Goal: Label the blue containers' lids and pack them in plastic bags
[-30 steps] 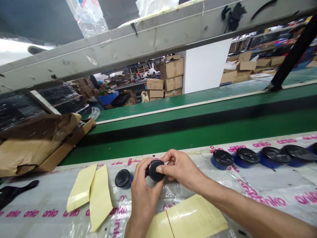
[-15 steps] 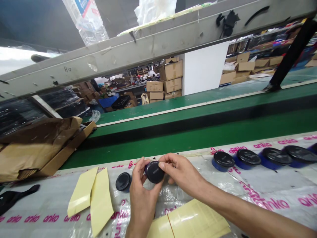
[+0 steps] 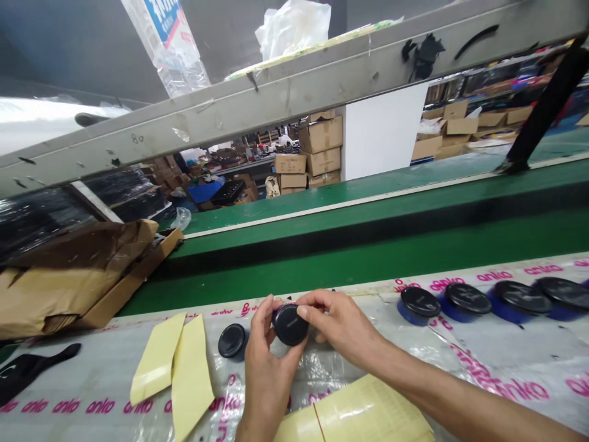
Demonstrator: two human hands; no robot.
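Between my two hands is a small round container with a black lid, its top tilted toward me. My left hand wraps its fingers and thumb around the container's side. With thumb and fingers, my right hand grips the upper right edge of the same container. Just left of my left hand stands another black-lidded round container. Pale yellow sheets lie below my hands, and two loose yellow strips rest to the left.
Several blue containers with black lids stand in a row at the right. A black tool-like object lies at far left. Behind the plastic-covered table runs a green conveyor belt. An open cardboard box sits at left, under a grey beam.
My hands stay on the same container, which has barely shifted. The whole view has moved slightly, so everything sits a little lower and further right.
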